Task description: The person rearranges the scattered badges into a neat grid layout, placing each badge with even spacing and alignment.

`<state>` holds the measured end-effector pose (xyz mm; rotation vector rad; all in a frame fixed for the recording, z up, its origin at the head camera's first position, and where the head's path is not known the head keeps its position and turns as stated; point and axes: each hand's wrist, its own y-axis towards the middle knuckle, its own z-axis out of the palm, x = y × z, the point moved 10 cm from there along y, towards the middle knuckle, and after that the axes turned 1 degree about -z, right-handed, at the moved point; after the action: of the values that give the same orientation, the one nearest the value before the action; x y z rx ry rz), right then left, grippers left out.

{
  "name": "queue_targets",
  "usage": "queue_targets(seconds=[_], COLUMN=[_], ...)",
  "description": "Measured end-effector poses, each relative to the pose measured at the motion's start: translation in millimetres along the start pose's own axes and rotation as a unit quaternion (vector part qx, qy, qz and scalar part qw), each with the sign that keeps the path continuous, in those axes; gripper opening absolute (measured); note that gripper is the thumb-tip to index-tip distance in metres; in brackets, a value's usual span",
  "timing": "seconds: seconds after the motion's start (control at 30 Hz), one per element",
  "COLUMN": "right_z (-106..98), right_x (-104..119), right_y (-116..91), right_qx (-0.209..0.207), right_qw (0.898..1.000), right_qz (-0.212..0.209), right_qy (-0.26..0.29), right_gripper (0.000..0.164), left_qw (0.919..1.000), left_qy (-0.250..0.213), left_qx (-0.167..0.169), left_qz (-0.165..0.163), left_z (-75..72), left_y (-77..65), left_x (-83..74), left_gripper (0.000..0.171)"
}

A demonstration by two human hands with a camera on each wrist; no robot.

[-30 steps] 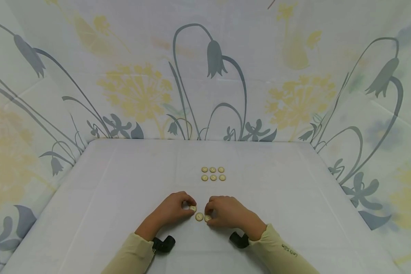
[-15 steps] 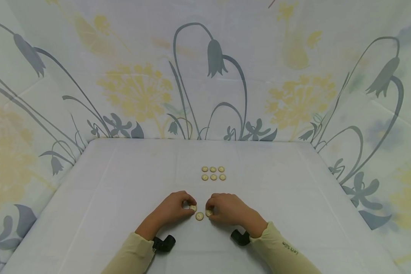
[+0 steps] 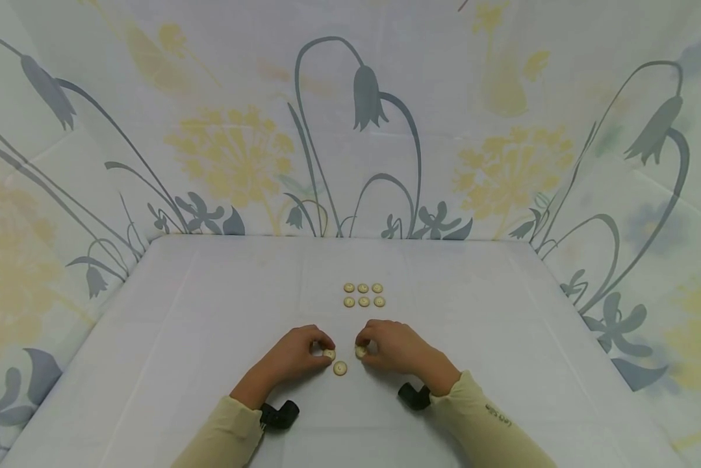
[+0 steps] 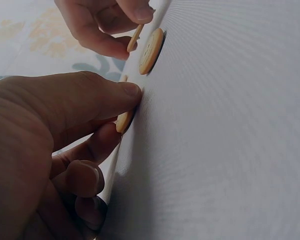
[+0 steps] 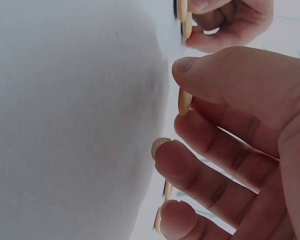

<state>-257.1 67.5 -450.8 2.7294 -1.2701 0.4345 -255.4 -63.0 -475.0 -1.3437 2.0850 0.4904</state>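
My left hand (image 3: 292, 354) pinches a small round wooden disc (image 3: 329, 355) between thumb and forefinger, its edge close to the white cloth. In the left wrist view that disc (image 4: 124, 121) stands out between the two fingertips. My right hand (image 3: 398, 348) pinches a similar disc (image 3: 360, 351) by opposite edges, and the right wrist view shows this disc (image 5: 184, 102) held just off the cloth, its other fingers spread loosely. Between and slightly nearer than both hands lies a loose disc (image 3: 340, 368), flat, with a dark mark on its face.
Beyond the hands, several matching discs (image 3: 364, 302) lie in two neat rows of three. White cloth covers the table (image 3: 239, 279), and a flower-printed curtain (image 3: 350, 162) rises at its back and sides. A black wrist camera (image 3: 280, 416) sits under each forearm.
My right hand has lifted its disc away from beside the loose one and moved it forward and slightly right. The left hand and the other discs stay in place.
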Motion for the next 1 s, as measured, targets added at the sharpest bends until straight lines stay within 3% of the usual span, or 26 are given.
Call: queue_targets(seconds=[0.5,1.0], right_z=[-11,-13], right_x=[-25,-50], right_y=[3,7], right_qx=[-0.032,-0.04], right_qw=[0.999,0.994], right_qz=[0.036,0.1], right_qy=[0.013,0.014], right_gripper=[0.018,0.019], left_qw=[0.9999,1.0], left_qy=[0.003,-0.003], left_qx=[-0.002,0.005], left_qz=[0.01,-0.003], left_z=[-1.4,-0.1], left_y=[0.1,-0.2], left_x=[-1.7,-0.1], left_gripper=[0.015,0.016])
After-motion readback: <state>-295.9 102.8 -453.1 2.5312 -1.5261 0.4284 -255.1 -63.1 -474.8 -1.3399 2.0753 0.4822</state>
